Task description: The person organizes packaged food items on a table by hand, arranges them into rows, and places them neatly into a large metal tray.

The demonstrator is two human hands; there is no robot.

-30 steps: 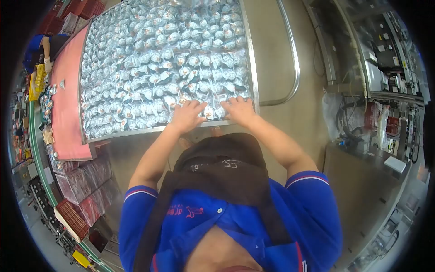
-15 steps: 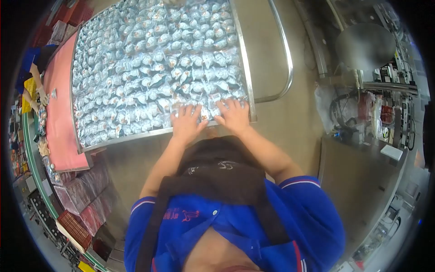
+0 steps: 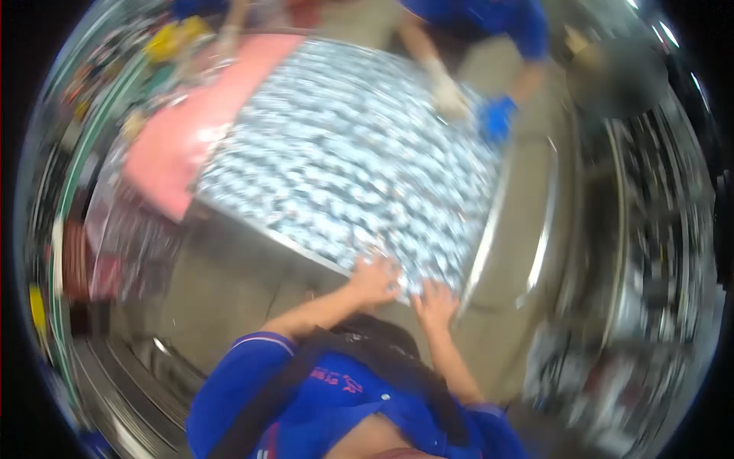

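Observation:
Small clear-wrapped packets lie in close rows across a metal-edged tray table; motion blur hides what is inside them. My left hand rests on the packets along the near edge, palm down with fingers apart. Just to its right, my right hand lies on the packets by the near right corner, its fingers spread too. Neither hand appears to grip anything.
A pink sheet borders the table's left side. Across the table, a co-worker's gloved hand and blue-covered hand are over the packets. Another person's arm is at upper left. A curved metal rail stands at right.
The view has swung, so the table appears turned, with its far side now showing. The co-worker across the table has come into sight. My hands remain on the packets at the near edge.

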